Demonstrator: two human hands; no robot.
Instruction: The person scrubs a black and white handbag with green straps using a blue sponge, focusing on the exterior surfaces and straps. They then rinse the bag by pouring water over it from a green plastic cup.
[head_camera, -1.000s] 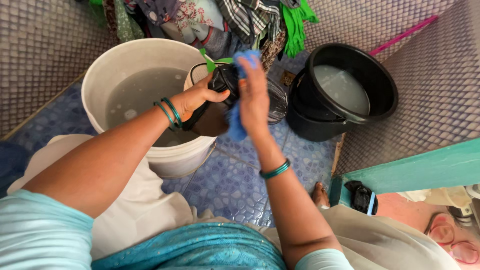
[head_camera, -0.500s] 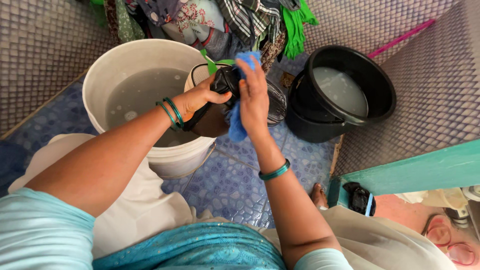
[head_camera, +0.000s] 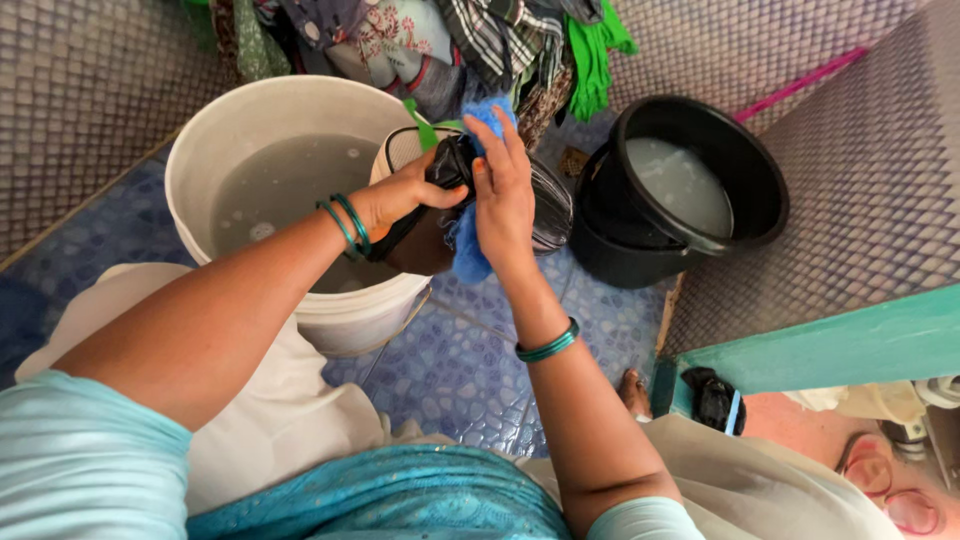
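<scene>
Head view: the left hand (head_camera: 405, 195) grips a dark garment (head_camera: 445, 170) above the white bucket (head_camera: 200, 150) of murky water, while the right hand (head_camera: 503, 190), fingers flat, presses a blue cloth (head_camera: 465, 250) against it. Washing looks midway (a clothes pile (head_camera: 440, 40) waits behind); the black tub (head_camera: 750, 170) also holds water.

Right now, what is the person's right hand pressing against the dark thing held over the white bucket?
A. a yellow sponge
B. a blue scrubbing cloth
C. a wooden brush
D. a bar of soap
B: the right hand presses a fuzzy blue scrubbing cloth against the dark thing that the left hand grips above the white bucket.
</scene>
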